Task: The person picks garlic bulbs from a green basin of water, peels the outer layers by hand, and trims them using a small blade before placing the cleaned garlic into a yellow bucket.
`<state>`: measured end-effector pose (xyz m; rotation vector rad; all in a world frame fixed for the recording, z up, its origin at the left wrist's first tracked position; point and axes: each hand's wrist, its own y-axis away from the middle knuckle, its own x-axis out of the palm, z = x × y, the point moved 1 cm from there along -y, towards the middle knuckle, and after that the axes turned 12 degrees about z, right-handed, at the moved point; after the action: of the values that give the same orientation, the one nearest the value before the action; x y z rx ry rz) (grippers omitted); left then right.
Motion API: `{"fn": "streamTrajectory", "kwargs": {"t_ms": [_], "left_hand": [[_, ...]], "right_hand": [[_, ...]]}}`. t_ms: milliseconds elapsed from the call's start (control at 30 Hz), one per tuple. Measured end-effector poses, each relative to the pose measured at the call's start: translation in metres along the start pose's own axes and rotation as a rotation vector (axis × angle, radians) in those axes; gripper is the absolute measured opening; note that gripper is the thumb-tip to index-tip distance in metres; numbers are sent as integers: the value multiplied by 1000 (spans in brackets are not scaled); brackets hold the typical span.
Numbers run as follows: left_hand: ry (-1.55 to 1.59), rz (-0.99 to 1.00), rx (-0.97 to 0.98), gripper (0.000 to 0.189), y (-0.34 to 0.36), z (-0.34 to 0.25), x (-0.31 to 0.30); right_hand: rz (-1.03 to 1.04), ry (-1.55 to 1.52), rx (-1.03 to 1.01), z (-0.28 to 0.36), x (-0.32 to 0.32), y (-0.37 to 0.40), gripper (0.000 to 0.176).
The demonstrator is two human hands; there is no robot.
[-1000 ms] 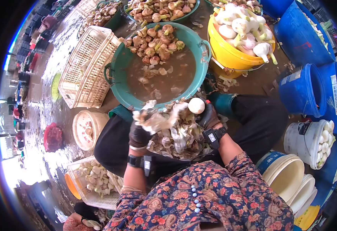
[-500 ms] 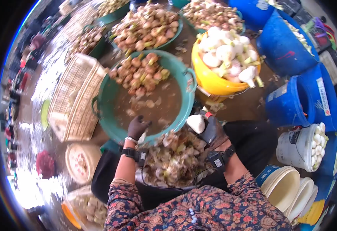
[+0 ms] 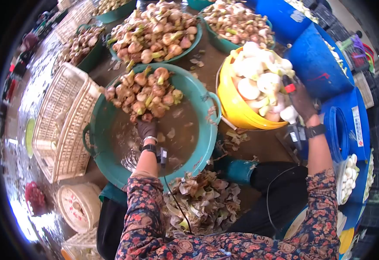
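Note:
My left hand (image 3: 146, 130), in a dark glove, reaches into the green tub (image 3: 97, 160) of murky water. Its fingertips touch the lower edge of the unpeeled garlic pile (image 3: 144, 93), and what they hold, if anything, is hidden. At the right, my right hand (image 3: 299, 97), gloved with a red band on a finger, is at the rim of the yellow bucket (image 3: 232, 104), beside the heaped white peeled garlic (image 3: 258, 73). Its fingers rest against the bulbs; whether it grips one is unclear. Peeled skins (image 3: 202, 201) are piled between my legs.
More tubs of unpeeled garlic (image 3: 154, 34) stand at the back. Stacked cream baskets (image 3: 64, 121) and a round cream container (image 3: 79, 206) are at the left. Blue barrels (image 3: 319, 60) and a bucket of white bulbs (image 3: 349, 180) line the right side.
My left hand has moved forward to the unpeeled pile. My right hand has gone from above the skins to the yellow bucket, and the white bulb is no longer seen over my lap.

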<state>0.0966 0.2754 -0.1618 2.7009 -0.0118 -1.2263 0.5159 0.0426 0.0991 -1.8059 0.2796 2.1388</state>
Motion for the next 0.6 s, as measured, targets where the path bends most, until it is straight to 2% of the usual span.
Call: {"fn": "streamTrajectory", "kwargs": {"t_ms": [33, 67, 100, 133, 167, 233, 267, 300, 333, 367, 400, 433, 467, 500, 567, 600], "left_hand": [[-6, -9, -16, 82, -7, 16, 6], [150, 91, 36, 83, -4, 15, 0], [305, 189, 91, 83, -2, 15, -6], [292, 167, 75, 68, -8, 34, 2], [278, 157, 71, 68, 0, 38, -8], [933, 576, -121, 47, 33, 39, -20], [920, 576, -129, 47, 48, 41, -27], [1159, 808, -116, 43, 66, 43, -32], [1401, 1040, -104, 40, 88, 43, -37], [1395, 1039, -115, 40, 114, 33, -53], [1255, 1054, -61, 41, 147, 12, -78], [1115, 1066, -10, 42, 175, -7, -99], [1028, 1091, 81, 44, 194, -19, -112], [940, 1115, 170, 46, 212, -28, -122], [833, 1012, 388, 57, 238, -41, -128], [715, 982, 395, 58, 245, -41, -134]], "right_hand": [[30, -369, 2, 8, -12, 2, 40], [38, -375, -5, 20, -21, 6, 40], [-180, -192, -36, 37, -30, 12, 36], [-400, -12, -67, 58, -38, 19, 33], [-397, -29, -70, 89, -45, 34, 33], [-337, -608, -153, 158, -50, 74, 30], [-200, -705, -111, 178, -35, 95, 30], [-59, -800, -63, 193, -12, 112, 29], [-81, -704, -131, 203, 25, 122, 27], [93, -694, 125, 211, 70, 142, 33], [48, -957, -6, 223, 106, 149, 43], [123, -1317, 119, 235, 149, 157, 45], [227, -1180, 229, 246, 146, 164, 43], [216, -1240, 198, 252, 155, 170, 41], [141, -978, 144, 256, 153, 182, 39], [140, -988, 135, 258, 149, 184, 39]]}}
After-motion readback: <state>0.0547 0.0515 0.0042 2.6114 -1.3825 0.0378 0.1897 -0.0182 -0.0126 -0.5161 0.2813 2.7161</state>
